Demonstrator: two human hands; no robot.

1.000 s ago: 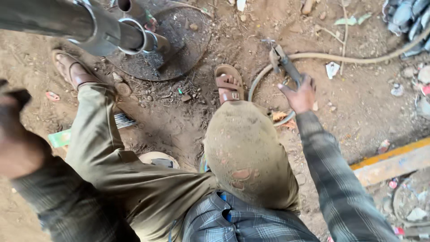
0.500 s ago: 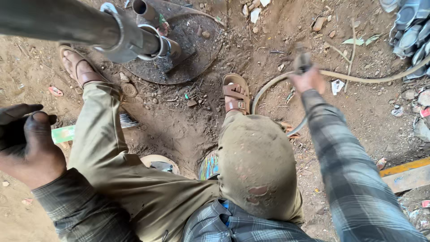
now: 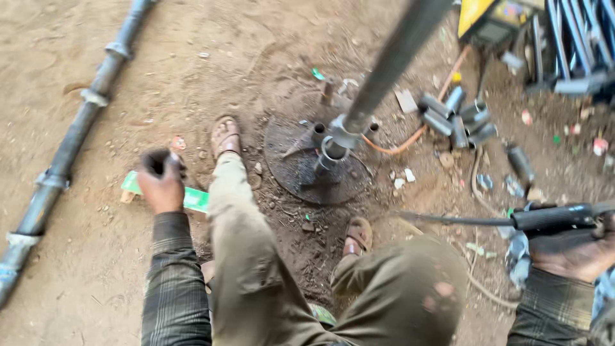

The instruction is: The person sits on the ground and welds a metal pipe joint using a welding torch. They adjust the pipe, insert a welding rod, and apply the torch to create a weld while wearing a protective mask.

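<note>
Seated worker on a bare dirt floor, viewed from above, with pipework and welding gear around the feet.

The ground [image 3: 211, 57] is packed brown earth strewn with small scraps. A long jointed pipe [image 3: 70, 138] lies along the far left. At centre a round metal base plate [image 3: 301, 173] rests on the dirt between the sandalled feet, and a slanted grey pipe [image 3: 391, 64] meets it at a ringed collar. Short pipe pieces [image 3: 458, 115] are heaped to the right, near an orange cable [image 3: 400, 146]; blue metal frames [image 3: 576, 45] stand at the far right. The left hand [image 3: 160, 182] is curled, fingers pressed together, over a dark item and touches a green flat strip [image 3: 192, 197] on the ground. The right hand [image 3: 573, 253] is clamped around a black-handled rod holder [image 3: 551, 218] at the right edge, near.
</note>
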